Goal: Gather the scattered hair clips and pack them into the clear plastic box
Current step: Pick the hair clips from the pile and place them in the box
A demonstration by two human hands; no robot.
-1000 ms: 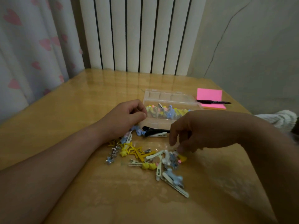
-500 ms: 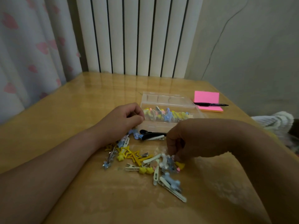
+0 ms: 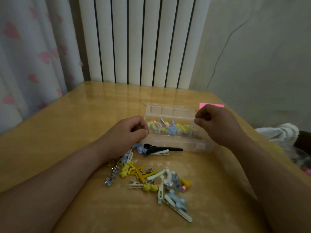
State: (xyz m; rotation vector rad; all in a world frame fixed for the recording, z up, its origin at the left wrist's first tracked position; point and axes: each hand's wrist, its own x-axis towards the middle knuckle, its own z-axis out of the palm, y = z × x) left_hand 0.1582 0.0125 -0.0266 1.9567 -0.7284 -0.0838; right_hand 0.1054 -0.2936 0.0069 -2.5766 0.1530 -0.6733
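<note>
right hand (image 3: 217,123) is over the right end of the clear plastic box (image 3: 176,144), fingers curled, thumb against forefinger. looks like a pinch on something small, but can't tell if there's a clip in it. left hand (image 3: 131,132) is curled at the box's left end, thumb to fingertips. can't tell if it's bracing the wall or holding anything.

box sits open past the tabletop (image 3: 67,132) centre, toward the far right corner, with its lid tipped back. there's a row of packed clips (image 3: 171,129) inside. the loose pile (image 3: 151,177) lies mid-table toward the near edge, and a black clip (image 3: 164,148) lies just in front of the box's front wall.

my read: this is a drop-in step and we're roughly halfway, going by what's left loose.

to do it well:
- release low inside the walls, not from above, since clips bounce
- lay the clip alongside the row, same direction, so the lid can close later
- left hand steadies the box, which is light and will slide
- long black clip goes in lengthwise
- pile is tangled, so lift one clip at a time or it drags its neighbours

pink sticky notes (image 3: 218,105) behind the box aren't in the way.
</note>
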